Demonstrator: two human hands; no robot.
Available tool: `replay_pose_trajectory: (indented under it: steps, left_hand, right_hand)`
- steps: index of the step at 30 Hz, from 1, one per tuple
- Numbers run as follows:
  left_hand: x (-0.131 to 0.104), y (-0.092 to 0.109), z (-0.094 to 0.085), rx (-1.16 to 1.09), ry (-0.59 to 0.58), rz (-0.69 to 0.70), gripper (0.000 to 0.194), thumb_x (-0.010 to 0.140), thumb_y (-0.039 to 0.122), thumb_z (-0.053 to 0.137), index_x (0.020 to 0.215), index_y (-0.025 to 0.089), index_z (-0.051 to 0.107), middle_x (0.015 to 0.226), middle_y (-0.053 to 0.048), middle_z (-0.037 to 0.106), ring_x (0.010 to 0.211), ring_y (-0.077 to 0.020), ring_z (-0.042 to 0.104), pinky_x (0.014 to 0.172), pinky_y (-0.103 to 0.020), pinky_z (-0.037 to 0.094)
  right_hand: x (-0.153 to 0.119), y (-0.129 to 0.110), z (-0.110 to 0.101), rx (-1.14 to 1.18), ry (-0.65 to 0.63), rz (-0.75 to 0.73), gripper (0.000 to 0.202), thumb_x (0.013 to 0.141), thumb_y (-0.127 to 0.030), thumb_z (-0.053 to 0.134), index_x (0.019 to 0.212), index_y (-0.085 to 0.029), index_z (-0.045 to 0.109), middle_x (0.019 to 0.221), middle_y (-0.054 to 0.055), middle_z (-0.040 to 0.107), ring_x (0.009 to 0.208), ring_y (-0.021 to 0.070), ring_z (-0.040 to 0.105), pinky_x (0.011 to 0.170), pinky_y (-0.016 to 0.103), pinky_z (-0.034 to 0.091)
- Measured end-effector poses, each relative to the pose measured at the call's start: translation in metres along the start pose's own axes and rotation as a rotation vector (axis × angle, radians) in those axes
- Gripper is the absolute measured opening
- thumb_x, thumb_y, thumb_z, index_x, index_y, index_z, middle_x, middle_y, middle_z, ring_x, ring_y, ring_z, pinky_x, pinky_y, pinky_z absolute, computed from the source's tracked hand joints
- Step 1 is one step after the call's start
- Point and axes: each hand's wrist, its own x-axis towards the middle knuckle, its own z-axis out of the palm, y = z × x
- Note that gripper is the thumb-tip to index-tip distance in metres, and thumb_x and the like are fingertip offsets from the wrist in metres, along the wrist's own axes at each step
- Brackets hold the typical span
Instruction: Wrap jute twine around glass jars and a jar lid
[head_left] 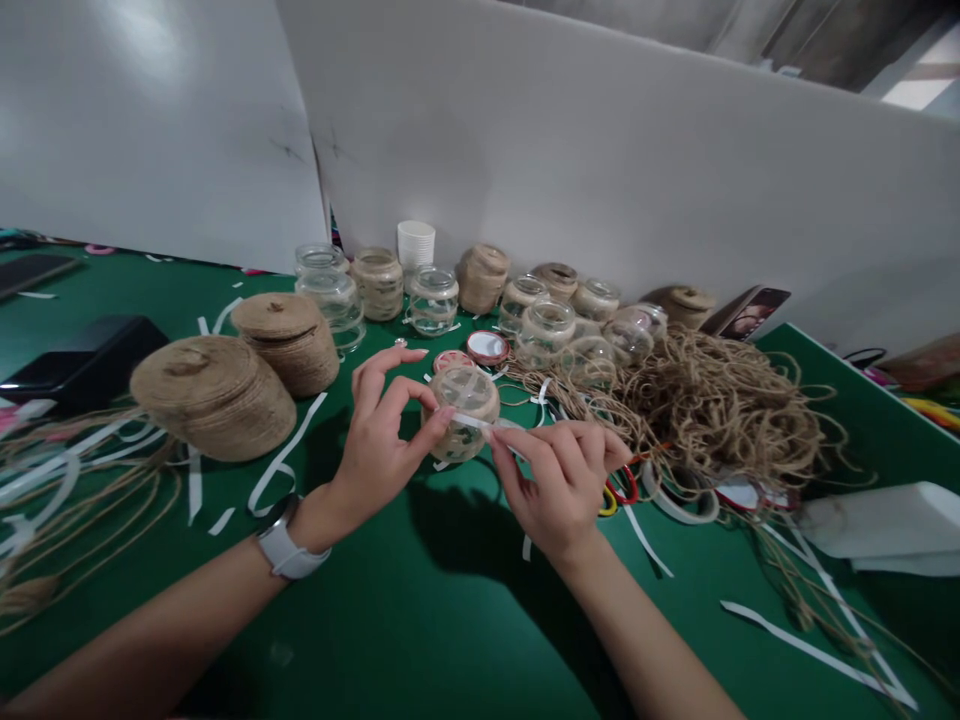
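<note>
A short strip of white tape (471, 421) is stretched between my two hands. My left hand (382, 425) pinches one end between thumb and forefinger, its other fingers curled loosely. The other end is pinched by my right hand (559, 475). Just behind the strip stands a glass jar (465, 395), with pale strips crossing on its upward face and what looks like twine around its side. Whether the strip touches the jar, I cannot tell. Red-and-yellow scissor handles (621, 492) show beside my right hand, and the blades are hidden.
Twine-wrapped lidded jars (214, 400) stand at left, near a black object (82, 360). Several glass jars (433, 300) line the back beside stacked white cups (416, 243). At right lie a twine heap (727, 410), a tape roll (681, 495) and a leaning phone (754, 312).
</note>
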Motion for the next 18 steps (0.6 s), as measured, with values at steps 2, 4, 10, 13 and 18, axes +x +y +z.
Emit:
replay_pose_trajectory:
  steps: [2,4,10,13,18]
  left_hand:
    - [0.0001,-0.0003,0.0002,0.004,-0.004,-0.005,0.018,0.091,0.036,0.058,0.081,0.020,0.055,0.123,-0.009,0.053,0.128,-0.0278,0.045,0.107,-0.049,0.037]
    - [0.0002,-0.0004,0.0003,0.007,-0.006,-0.007,0.018,0.091,0.036,0.058,0.082,0.020,0.056,0.123,-0.009,0.053,0.128,-0.0279,0.044,0.108,-0.048,0.037]
    - [0.0002,-0.0009,0.0011,-0.013,-0.005,-0.022,0.017,0.090,0.035,0.060,0.082,0.020,0.056,0.124,-0.010,0.052,0.127,-0.0284,0.044,0.108,-0.048,0.036]
    - [0.0005,-0.0005,0.0011,-0.009,-0.002,-0.019,0.016,0.090,0.033,0.060,0.082,0.020,0.056,0.123,-0.010,0.052,0.127,-0.0284,0.045,0.107,-0.049,0.036]
    - [0.0011,0.0007,0.0006,-0.008,0.004,-0.018,0.014,0.091,0.031,0.057,0.082,0.020,0.055,0.120,-0.009,0.053,0.126,-0.0271,0.046,0.106,-0.048,0.038]
  right_hand:
    - [-0.0007,0.0003,0.0006,-0.004,0.003,0.002,0.007,0.083,-0.024,0.071,0.086,-0.024,0.065,0.067,-0.003,0.063,0.073,0.0154,0.051,0.073,0.036,0.028]
    - [-0.0010,0.0005,0.0011,-0.011,0.008,-0.002,0.007,0.083,-0.024,0.072,0.085,-0.024,0.065,0.067,-0.003,0.063,0.073,0.0157,0.051,0.074,0.036,0.028]
    - [-0.0014,0.0014,0.0020,-0.034,0.015,-0.007,0.007,0.084,-0.024,0.071,0.086,-0.025,0.064,0.066,-0.002,0.064,0.074,0.0173,0.050,0.076,0.036,0.028]
    - [-0.0015,0.0014,0.0022,-0.035,0.011,-0.005,0.006,0.085,-0.024,0.070,0.086,-0.024,0.064,0.065,-0.002,0.063,0.074,0.0175,0.050,0.076,0.037,0.028]
    - [-0.0013,0.0010,0.0015,-0.031,0.006,0.004,0.005,0.085,-0.024,0.070,0.086,-0.025,0.065,0.066,-0.002,0.063,0.075,0.0170,0.051,0.077,0.037,0.028]
